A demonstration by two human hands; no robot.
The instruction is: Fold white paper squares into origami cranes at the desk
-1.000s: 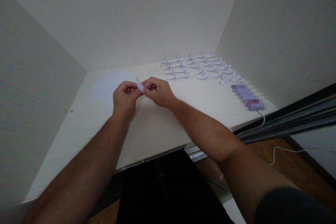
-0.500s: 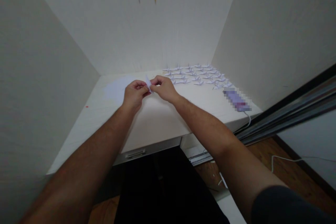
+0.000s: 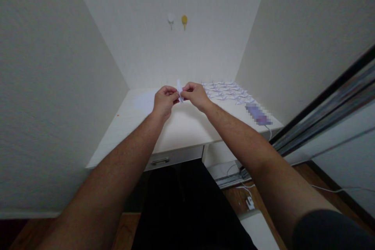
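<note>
A small folded piece of white paper (image 3: 179, 90) stands upright between my two hands, above the white desk (image 3: 187, 129). My left hand (image 3: 165, 101) pinches its left side between thumb and fingers. From the right, my right hand (image 3: 197, 94) pinches the same paper. The finer folds are too small to make out. Rows of white paper cranes (image 3: 228, 90) stand at the back right of the desk, just beyond my right hand. Left of my left hand, white paper sheets (image 3: 143, 102) lie flat on the desk.
A blurred-out phone (image 3: 258, 114) with a white cable (image 3: 269, 132) lies at the desk's right edge. Walls enclose the desk at the back and sides. A white hook (image 3: 170, 19) and a yellow hook (image 3: 184, 20) hang on the back wall. Below the front edge is a drawer (image 3: 172, 158).
The camera view has tilted up and shifted left, so the desk and hooks sit lower and further right. Both hands still hold the folded paper, which now looks more upright.
</note>
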